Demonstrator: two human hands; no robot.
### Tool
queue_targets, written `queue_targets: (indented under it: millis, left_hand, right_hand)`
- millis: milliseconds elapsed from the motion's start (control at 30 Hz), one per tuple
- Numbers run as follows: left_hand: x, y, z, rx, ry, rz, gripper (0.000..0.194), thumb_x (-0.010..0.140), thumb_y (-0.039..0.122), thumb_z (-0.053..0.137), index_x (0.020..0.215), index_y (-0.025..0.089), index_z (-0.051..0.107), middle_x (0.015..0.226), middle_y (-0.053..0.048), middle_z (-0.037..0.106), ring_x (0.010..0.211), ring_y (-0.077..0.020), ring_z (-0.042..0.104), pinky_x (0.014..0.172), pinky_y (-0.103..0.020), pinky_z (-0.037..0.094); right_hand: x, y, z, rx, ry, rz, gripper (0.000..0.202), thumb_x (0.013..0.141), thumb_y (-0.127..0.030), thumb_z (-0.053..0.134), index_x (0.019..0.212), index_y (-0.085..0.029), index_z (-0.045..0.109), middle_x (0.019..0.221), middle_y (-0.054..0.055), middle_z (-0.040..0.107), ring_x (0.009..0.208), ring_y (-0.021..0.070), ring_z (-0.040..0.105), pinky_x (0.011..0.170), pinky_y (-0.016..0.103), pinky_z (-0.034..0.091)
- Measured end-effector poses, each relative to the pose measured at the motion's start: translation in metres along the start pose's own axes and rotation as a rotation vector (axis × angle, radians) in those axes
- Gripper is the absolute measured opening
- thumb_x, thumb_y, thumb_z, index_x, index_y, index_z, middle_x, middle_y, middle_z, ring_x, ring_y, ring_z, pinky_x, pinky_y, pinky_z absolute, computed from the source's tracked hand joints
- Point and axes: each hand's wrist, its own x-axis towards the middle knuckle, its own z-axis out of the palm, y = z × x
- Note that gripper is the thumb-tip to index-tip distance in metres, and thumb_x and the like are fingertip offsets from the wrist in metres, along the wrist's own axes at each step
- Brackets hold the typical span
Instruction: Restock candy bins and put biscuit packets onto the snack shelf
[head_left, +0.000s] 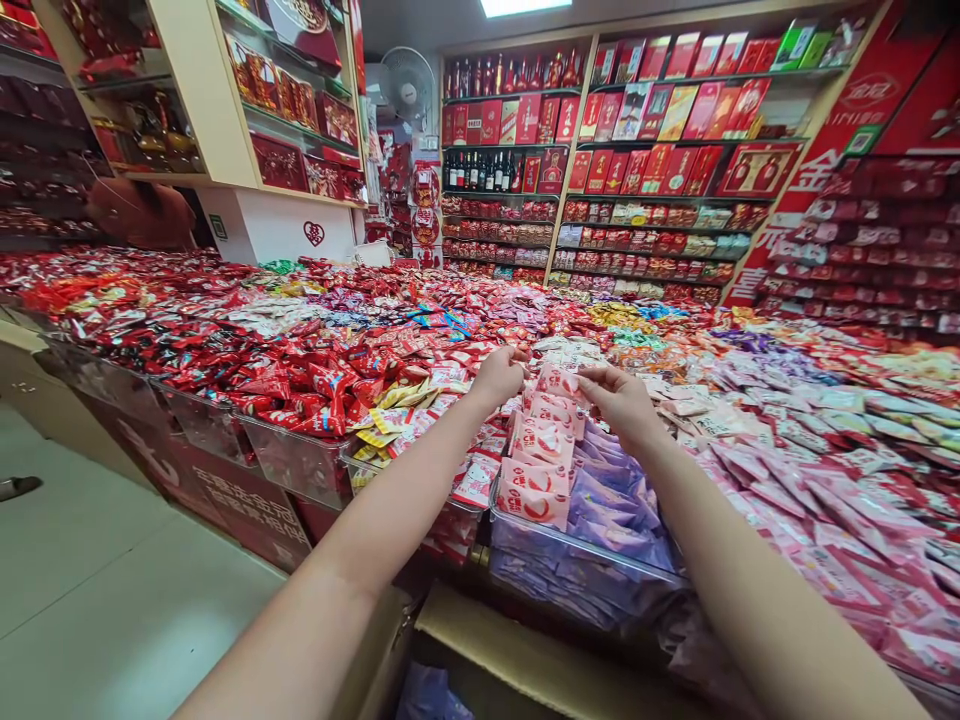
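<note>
Head view: my right grip [624,404] pinches the right edge of a flat pink-and-white plastic packet [557,382], located at the far end of a row of matching packets [535,476]. My left grip [498,378] is curled near the packet's left side; I cannot tell whether it holds anything. The row stands in a clear plastic bin [555,534], beside translucent purple plastic packets [609,492]. Handling, by judgement: the packet should be light and flexible, its glossy film prone to slip. Take hold at the flat edges, thumb opposing fingertips; avoid squeezing the middle, as the contents may be fragile.
</note>
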Motion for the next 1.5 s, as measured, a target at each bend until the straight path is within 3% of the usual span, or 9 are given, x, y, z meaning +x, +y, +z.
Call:
queue_targets:
  millis: [167,300,467,667,800,933,1100,1333,1500]
  left_hand:
    - [0.001,-0.005,-0.006,0.244,-0.068,-0.030,0.022,0.070,0.010,0.049,0.087,0.014,0.063,0.081,-0.009,0.068,0.066,-0.0169,0.063,0.063,-0.027,0.048]
    - [-0.004,-0.002,-0.004,0.375,-0.108,-0.020,0.024,0.069,0.010,0.053,0.089,0.014,0.065,0.089,-0.009,0.069,0.075,-0.0176,0.064,0.069,-0.026,0.047]
    - [-0.010,0.002,0.003,0.449,-0.163,0.022,0.025,0.070,0.012,0.056,0.092,0.015,0.065,0.098,-0.008,0.068,0.086,-0.0181,0.062,0.073,-0.023,0.045]
    - [0.001,-0.008,0.006,0.440,-0.116,0.055,0.024,0.081,0.023,0.052,0.101,0.013,0.060,0.106,-0.010,0.063,0.097,-0.0196,0.059,0.083,-0.034,0.045]
    - [0.006,-0.014,0.012,0.399,-0.159,0.078,0.026,0.086,0.030,0.050,0.103,0.013,0.058,0.112,-0.009,0.060,0.105,-0.0200,0.055,0.091,-0.042,0.041]
    - [0.005,-0.018,0.019,0.351,-0.162,0.083,0.035,0.084,0.019,0.049,0.118,0.014,0.051,0.121,-0.011,0.056,0.111,-0.0212,0.052,0.094,-0.040,0.040]
    - [0.004,-0.022,0.023,0.297,-0.167,0.103,0.062,0.072,0.004,0.046,0.132,0.014,0.038,0.118,-0.011,0.060,0.107,-0.0210,0.056,0.087,-0.029,0.044]
    - [0.001,-0.017,0.016,0.275,-0.110,0.195,0.048,0.071,0.004,0.044,0.118,0.011,0.054,0.117,-0.012,0.060,0.106,-0.0206,0.056,0.089,-0.029,0.042]
    - [-0.001,-0.007,0.008,0.255,-0.039,0.232,0.037,0.073,0.007,0.047,0.107,0.011,0.061,0.105,-0.010,0.066,0.090,-0.0184,0.062,0.082,-0.028,0.046]
  right_hand:
    - [0.007,0.011,-0.005,-0.163,0.064,-0.001,0.023,0.062,-0.030,0.063,0.077,-0.013,0.063,0.063,0.002,0.058,0.049,0.0089,0.046,0.042,0.022,0.037]
    - [0.011,0.018,-0.009,-0.139,0.131,0.099,0.016,0.063,-0.025,0.061,0.075,-0.015,0.061,0.063,0.002,0.058,0.048,0.0103,0.048,0.041,0.024,0.043]
    - [0.013,0.025,-0.008,-0.091,0.120,0.155,0.016,0.061,-0.025,0.065,0.073,-0.016,0.059,0.062,0.002,0.061,0.050,0.0128,0.054,0.043,0.026,0.048]
    - [0.019,0.030,-0.010,0.020,0.180,0.145,0.021,0.056,-0.026,0.069,0.071,-0.016,0.059,0.058,0.000,0.059,0.049,0.0111,0.052,0.043,0.023,0.044]
    - [0.018,0.030,-0.005,0.124,0.161,0.194,0.019,0.056,-0.023,0.067,0.070,-0.017,0.056,0.058,-0.002,0.058,0.050,0.0117,0.055,0.048,0.026,0.048]
    - [0.014,0.030,0.001,0.172,0.113,0.207,0.020,0.053,-0.022,0.069,0.067,-0.017,0.056,0.058,-0.001,0.060,0.052,0.0129,0.056,0.051,0.028,0.050]
    - [0.011,0.030,0.002,0.192,0.087,0.201,0.023,0.050,-0.022,0.072,0.067,-0.017,0.058,0.061,0.000,0.062,0.052,0.0123,0.056,0.047,0.026,0.048]
    - [0.010,0.026,-0.001,0.171,0.174,0.181,0.027,0.050,-0.026,0.072,0.071,-0.017,0.059,0.058,-0.002,0.058,0.047,0.0092,0.051,0.040,0.021,0.041]
    - [0.011,0.024,-0.004,0.199,0.204,0.154,0.030,0.050,-0.029,0.073,0.074,-0.017,0.060,0.060,-0.002,0.058,0.047,0.0089,0.051,0.039,0.021,0.042]
